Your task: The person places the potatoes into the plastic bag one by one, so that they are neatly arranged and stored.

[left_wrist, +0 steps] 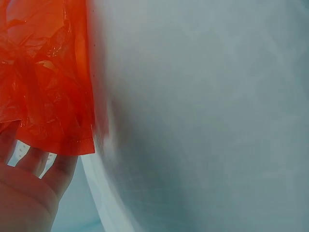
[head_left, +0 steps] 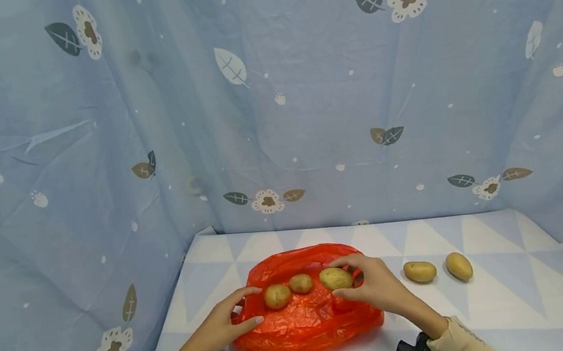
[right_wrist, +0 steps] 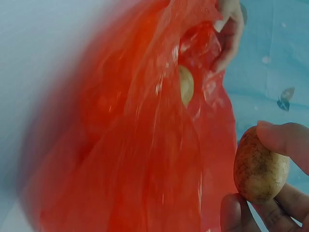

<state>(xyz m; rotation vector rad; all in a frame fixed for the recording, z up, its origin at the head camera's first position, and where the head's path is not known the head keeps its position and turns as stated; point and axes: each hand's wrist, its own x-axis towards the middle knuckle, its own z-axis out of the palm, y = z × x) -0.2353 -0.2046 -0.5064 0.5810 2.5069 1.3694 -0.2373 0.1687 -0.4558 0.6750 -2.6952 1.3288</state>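
Note:
A red plastic bag lies spread on the table with its mouth facing up. Two potatoes show in its opening, a round one at the left and a smaller one beside it. My left hand holds the bag's left edge; in the left wrist view its fingers pass behind the red plastic, which hides their tips. Over the bag's right side, my right hand pinches another potato between thumb and fingers.
Right of the bag, an oblong potato and another potato lie on the table. The table's cover has pale blue and white triangles. A blue curtain with flowers and leaves hangs behind and at both sides.

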